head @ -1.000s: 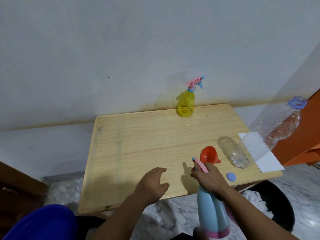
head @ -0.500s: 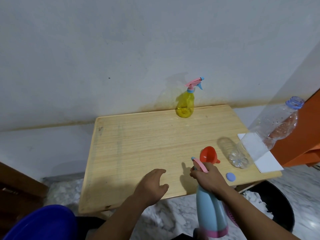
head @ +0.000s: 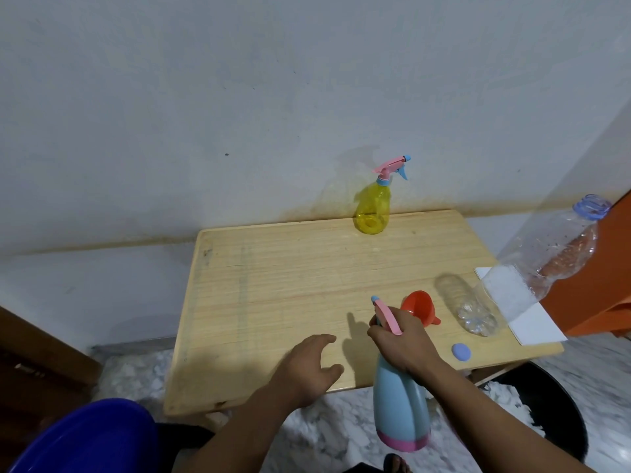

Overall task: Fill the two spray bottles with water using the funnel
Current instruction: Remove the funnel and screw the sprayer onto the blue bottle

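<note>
My right hand (head: 404, 344) grips the neck of a light blue spray bottle (head: 401, 411) with a pink base and pink trigger head, held in the air off the table's front edge. My left hand (head: 307, 367) hovers over the front of the wooden table (head: 273, 285), fingers loosely spread, holding nothing. An orange funnel (head: 418, 305) lies on the table just behind my right hand. A yellow spray bottle (head: 373, 208) with a pink trigger stands at the table's back edge by the wall. A clear plastic water bottle (head: 532, 271) stands at the right, uncapped, looking nearly empty.
A small blue cap (head: 461, 351) lies near the front right corner. White paper (head: 526, 315) sits under the clear bottle. A black bin (head: 560, 414) stands below on the right, a blue basin (head: 85, 438) at bottom left. An orange object (head: 611, 268) stands at the right edge.
</note>
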